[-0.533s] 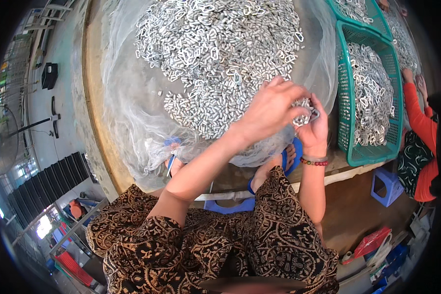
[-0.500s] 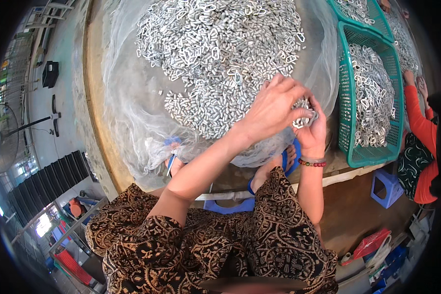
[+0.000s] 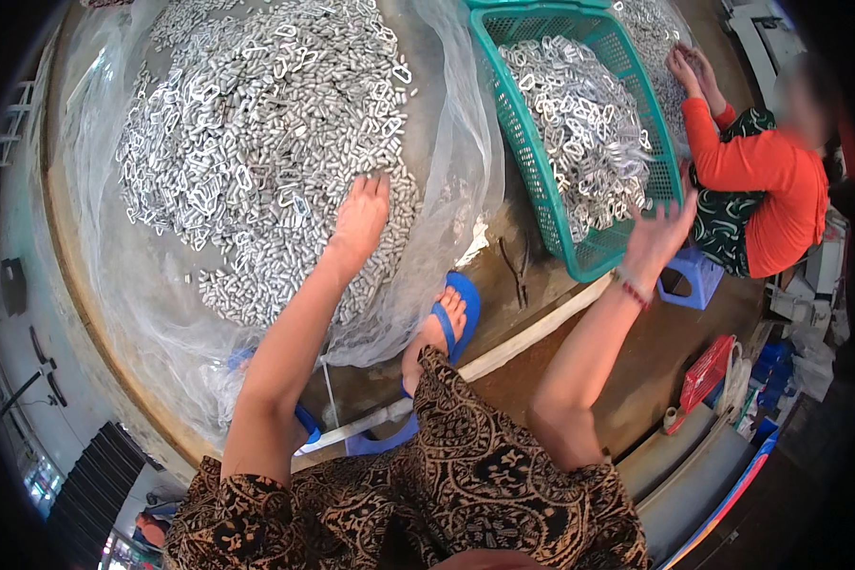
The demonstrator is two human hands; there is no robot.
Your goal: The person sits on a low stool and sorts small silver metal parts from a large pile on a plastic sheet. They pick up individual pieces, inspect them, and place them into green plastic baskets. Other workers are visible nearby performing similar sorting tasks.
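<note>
My left hand (image 3: 361, 220) rests at the right side of a large heap of small grey metal pieces (image 3: 256, 142), a mix of short cylinders and oblong links. Its fingers are together and bent down at the heap; their tips, and anything between them, are hidden. My right hand (image 3: 654, 243) is raised at the near right corner of a green plastic basket (image 3: 530, 157), fingers spread and nothing in them. Many oblong metal links (image 3: 584, 133) fill the basket loosely. A beaded bracelet (image 3: 631, 287) circles my right wrist.
Under the heap spreads a thin translucent sheet (image 3: 461, 142). My foot in a blue flip-flop (image 3: 463, 313) stands beside it. At the right a person in a red top (image 3: 765, 176) sits near a blue plastic stool (image 3: 691, 278), hands over more metal pieces. A red package (image 3: 708, 369) lies lower right.
My hands were together around a bunch of links. Now they are apart: the right, rid of its links, has moved to the basket, and the left is down at the heap. The view has swung right.
</note>
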